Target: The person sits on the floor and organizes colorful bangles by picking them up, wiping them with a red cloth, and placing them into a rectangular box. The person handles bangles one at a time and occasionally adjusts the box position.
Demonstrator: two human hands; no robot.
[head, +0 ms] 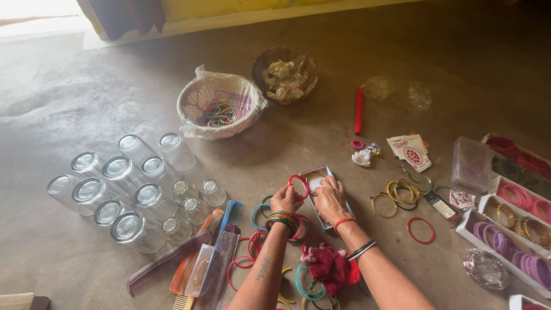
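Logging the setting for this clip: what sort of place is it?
Probably a home or small trader's floor: bare grey concrete floor, white boxes of pink and purple bangles, upturned clear drinking glasses laid out on it.

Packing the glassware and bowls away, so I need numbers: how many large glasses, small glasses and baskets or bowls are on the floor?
Large glasses: 10
Small glasses: 4
Baskets or bowls: 2
Total: 16

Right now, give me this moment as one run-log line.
left hand: holds red bangle | right hand: on small open box | around: loose bangles, glass tumblers, combs
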